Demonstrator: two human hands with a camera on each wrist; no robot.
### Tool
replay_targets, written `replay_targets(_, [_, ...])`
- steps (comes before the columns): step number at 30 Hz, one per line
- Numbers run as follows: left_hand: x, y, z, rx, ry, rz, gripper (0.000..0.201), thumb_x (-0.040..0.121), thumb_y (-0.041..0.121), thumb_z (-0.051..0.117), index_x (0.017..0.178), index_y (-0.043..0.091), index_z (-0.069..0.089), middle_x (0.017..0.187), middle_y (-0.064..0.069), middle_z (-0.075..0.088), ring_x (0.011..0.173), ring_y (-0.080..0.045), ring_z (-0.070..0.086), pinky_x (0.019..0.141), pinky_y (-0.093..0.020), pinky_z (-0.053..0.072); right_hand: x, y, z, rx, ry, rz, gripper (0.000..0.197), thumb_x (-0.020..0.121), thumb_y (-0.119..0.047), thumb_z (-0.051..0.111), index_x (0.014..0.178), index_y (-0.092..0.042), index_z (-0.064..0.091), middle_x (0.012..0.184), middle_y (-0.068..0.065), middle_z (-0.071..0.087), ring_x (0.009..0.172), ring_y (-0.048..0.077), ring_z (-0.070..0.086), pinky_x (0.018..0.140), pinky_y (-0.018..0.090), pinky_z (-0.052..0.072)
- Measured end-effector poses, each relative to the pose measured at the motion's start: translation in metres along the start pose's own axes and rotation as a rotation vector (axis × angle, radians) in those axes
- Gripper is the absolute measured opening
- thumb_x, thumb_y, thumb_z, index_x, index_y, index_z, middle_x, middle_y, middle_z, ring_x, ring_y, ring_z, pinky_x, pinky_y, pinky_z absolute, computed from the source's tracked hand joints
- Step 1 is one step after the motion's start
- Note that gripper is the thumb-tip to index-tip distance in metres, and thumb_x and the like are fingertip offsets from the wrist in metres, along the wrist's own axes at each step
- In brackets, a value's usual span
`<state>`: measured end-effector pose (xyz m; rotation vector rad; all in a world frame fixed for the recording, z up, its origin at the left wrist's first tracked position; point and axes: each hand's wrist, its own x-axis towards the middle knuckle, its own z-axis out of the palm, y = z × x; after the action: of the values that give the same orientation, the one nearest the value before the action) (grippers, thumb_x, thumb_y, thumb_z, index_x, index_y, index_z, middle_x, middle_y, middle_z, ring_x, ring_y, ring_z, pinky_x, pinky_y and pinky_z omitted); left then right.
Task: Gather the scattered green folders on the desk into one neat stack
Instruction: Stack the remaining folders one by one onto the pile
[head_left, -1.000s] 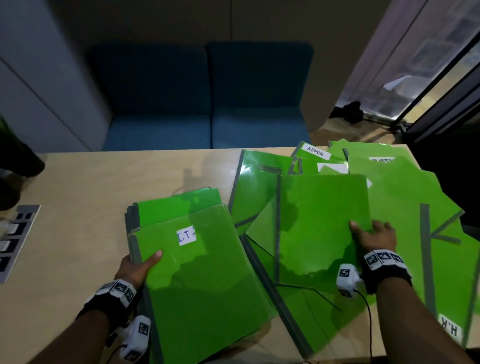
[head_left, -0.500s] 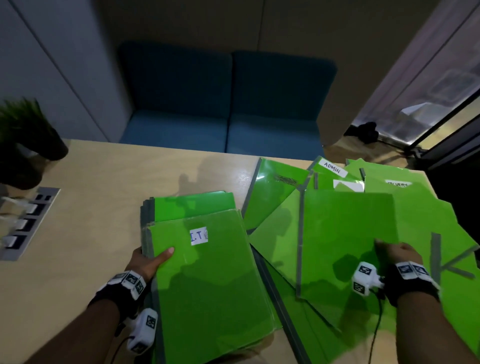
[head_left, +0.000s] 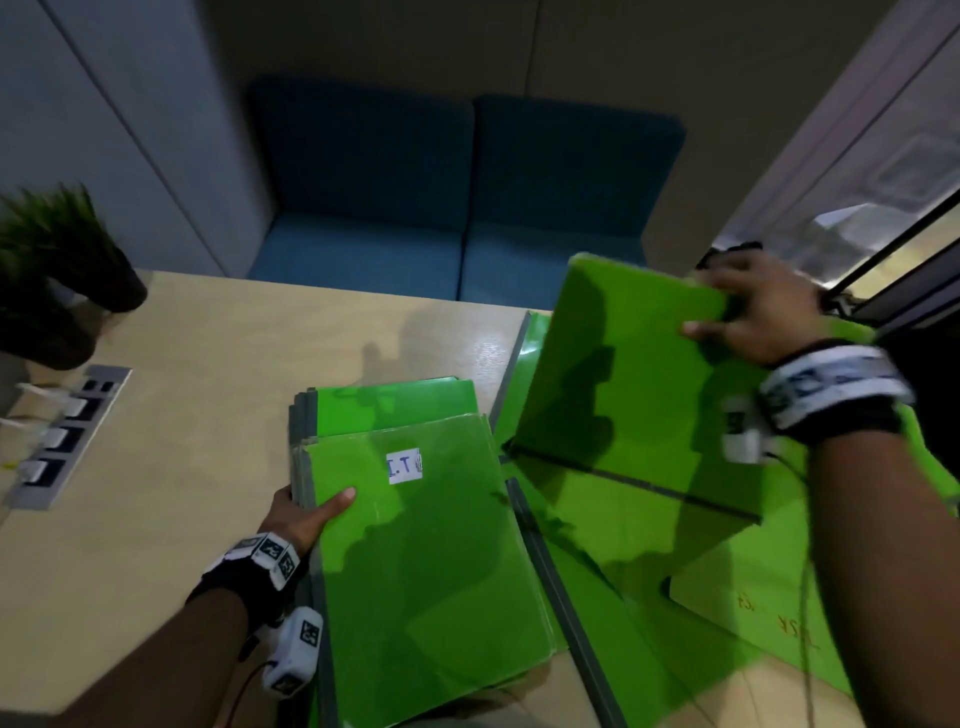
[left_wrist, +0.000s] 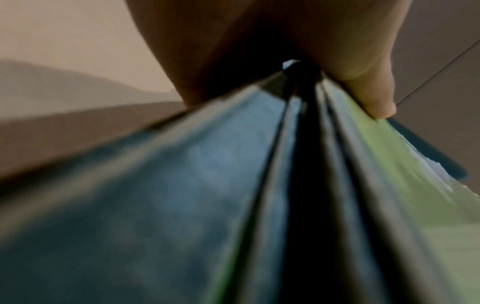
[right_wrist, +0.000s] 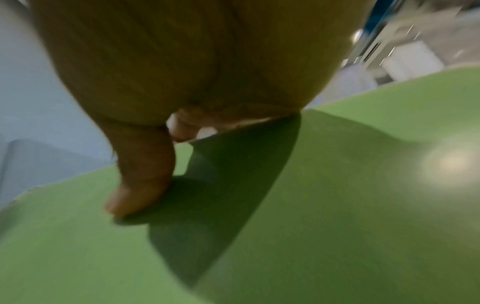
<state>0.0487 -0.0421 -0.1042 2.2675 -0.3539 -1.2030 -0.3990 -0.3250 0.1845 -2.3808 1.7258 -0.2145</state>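
Note:
A stack of green folders (head_left: 431, 561) lies on the wooden desk (head_left: 208, 374) in front of me, its top one labelled "I.T". My left hand (head_left: 306, 512) grips the stack's left edge, thumb on top; the left wrist view shows the folder spines (left_wrist: 298, 164) pinched between thumb and fingers. My right hand (head_left: 753, 317) holds a lifted green folder (head_left: 623, 384) by its far right edge, tilted up above several scattered green folders (head_left: 649, 597) on the right. In the right wrist view my thumb (right_wrist: 140, 185) presses on that folder's cover (right_wrist: 285, 226).
A potted plant (head_left: 57, 270) stands at the desk's far left, with a grey socket strip (head_left: 62, 441) set into the top beside it. A blue sofa (head_left: 457, 208) sits behind the desk. A glass door is at the right.
My right hand has raised one folder off the scattered pile and tipped it upward toward the far side. The left hand stays on the stack's edge.

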Motion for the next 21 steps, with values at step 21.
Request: replay_targets(21, [-0.038,0.025,0.001,-0.085,0.024,0.025,0.121,0.023,0.072,0.084,0.122,0.009,0.056,0.108,-0.016,0.069,0.090,-0.033,0.067,0.084,-0.049,0.055,-0.124,0.072,0.194,0.355,-0.283,1.039,0.081,0.057,-0.029,0.086,0.129,-0.012,0.052,0.108,0.021,0.064,0.088,0.039,0.067,0.076,0.045,0.057])
